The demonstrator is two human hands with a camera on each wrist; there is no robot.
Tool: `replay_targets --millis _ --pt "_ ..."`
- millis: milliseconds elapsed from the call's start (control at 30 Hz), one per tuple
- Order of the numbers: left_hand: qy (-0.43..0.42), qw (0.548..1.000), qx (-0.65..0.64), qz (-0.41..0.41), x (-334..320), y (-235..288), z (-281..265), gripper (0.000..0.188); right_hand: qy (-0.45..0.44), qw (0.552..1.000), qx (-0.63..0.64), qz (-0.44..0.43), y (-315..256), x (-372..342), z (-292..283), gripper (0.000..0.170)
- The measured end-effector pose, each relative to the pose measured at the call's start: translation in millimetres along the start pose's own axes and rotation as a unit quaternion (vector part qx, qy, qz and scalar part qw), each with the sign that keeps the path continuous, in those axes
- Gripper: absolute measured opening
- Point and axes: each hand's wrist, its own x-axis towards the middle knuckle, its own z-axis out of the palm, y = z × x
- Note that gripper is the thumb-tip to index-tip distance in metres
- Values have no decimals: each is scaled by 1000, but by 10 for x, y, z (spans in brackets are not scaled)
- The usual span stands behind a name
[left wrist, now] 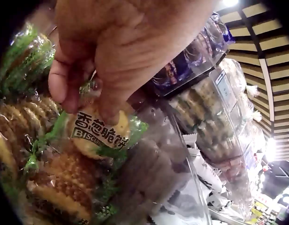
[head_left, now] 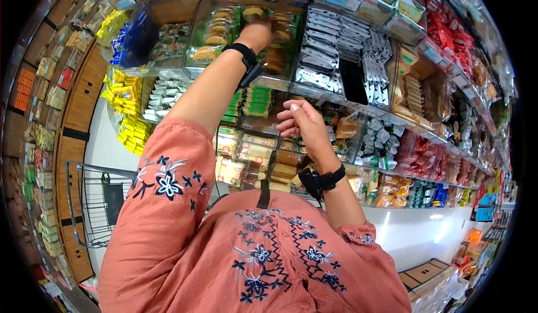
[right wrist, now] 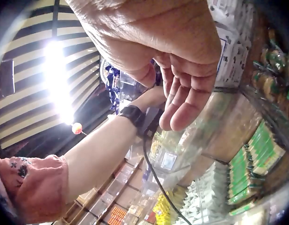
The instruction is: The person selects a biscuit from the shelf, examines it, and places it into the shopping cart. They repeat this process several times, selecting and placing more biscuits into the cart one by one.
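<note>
Biscuit packet [left wrist: 100,133], clear and green wrap, at the clear bin [head_left: 197,55] of like packets on the upper shelf. I see my left hand [head_left: 256,34] pinching it, grip nearly closed, thumb on the wrap. My right hand [head_left: 303,123] hangs lower, fingers loosely bent and apart from the thumb, holding nothing.

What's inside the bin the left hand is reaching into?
Round biscuits in clear-and-green wrappers; the left hand holds one packet. Whatever lies beneath the top layer is covered.
</note>
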Motion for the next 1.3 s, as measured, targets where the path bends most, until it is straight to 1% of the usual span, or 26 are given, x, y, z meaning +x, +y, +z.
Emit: replay_targets --millis 67,100,200,233,267,333,433,467,500,533,600,667,733,800,867,900,933,1000,1033,1100,1133,1167,1200,1233,1267,1300 --pt "13 1000 -4 6 -105 -1 -91 59 -7 1000 -2 -1 18 18 28 35" --pt "-21 1000 -22 2 -114 -37 -136 59 -12 1000 -4 0 29 34 49 35" --pt "14 997 -76 -20 -395 33 -464 58 -24 1000 -9 14 72 88 149 33" --pt "104 990 -94 -1 -541 5 -474 57 -31 999 -2 19 83 103 199 33" --pt "140 982 -124 9 -678 -37 -493 56 -40 999 -6 25 104 130 247 33" --pt "221 955 -192 50 -1133 3 -785 50 -67 997 -11 48 191 177 356 33" --pt "228 928 -283 -83 -2059 -15 -1071 35 -123 988 -22 86 386 222 593 31" --pt "240 908 -322 -122 -2393 -53 -1103 33 -144 984 -26 100 462 233 689 30" --pt "244 891 -333 -188 -2718 -186 -1052 32 -166 978 -36 122 547 245 785 30" --pt "250 869 -344 -253 -3094 -311 -948 31 -188 971 -48 142 604 233 898 29" --pt "283 826 -352 -338 -3851 -596 -723 30 -223 954 -76 185 751 212 1133 28" --pt "270 767 -360 -458 -4611 -785 -586 32 -261 933 -89 232 956 217 1327 30" --pt "261 709 -340 -559 -5447 -1075 -273 36 -280 912 -119 276 1142 215 1544 31" --pt "217 669 -275 -655 -6284 -1353 19 37 -304 891 -146 304 1374 231 1721 32" --pt "219 602 -274 -717 -7012 -1531 198 37 -328 874 -161 320 1509 217 1927 31" --pt "219 590 -248 -737 -7350 -1607 286 37 -335 868 -169 326 1562 195 2033 31" --pt "240 560 -251 -752 -7600 -1669 351 32 -341 862 -176 332 1610 179 2137 31" --pt "184 547 -239 -781 -8144 -1844 526 30 -351 851 -185 344 1739 175 2300 31" --pt "178 512 -270 -796 -8278 -1888 589 31 -354 846 -186 352 1815 174 2365 30" --pt "43 685 -127 -716 -9100 -2100 1213 32 -356 834 -201 370 1905 157 2509 29" --pt "-135 739 -55 -657 -9082 -2112 1182 35 -356 830 -205 378 1956 144 2573 29" --pt "-280 782 26 -556 -9059 -2120 1146 37 -355 826 -208 385 2013 150 2619 29" --pt "-204 717 -8 -666 -9052 -2081 1255 39 -355 823 -210 391 2068 150 2662 29" --pt "-125 635 -42 -761 -9080 -2037 1375 41 -352 821 -222 392 2076 133 2733 29" --pt "-44 537 -72 -839 -9121 -1998 1473 43 -353 818 -225 395 2129 126 2761 29" --pt "-45 522 -78 -848 -9165 -1995 1509 47 -354 815 -228 398 2187 126 2786 28"
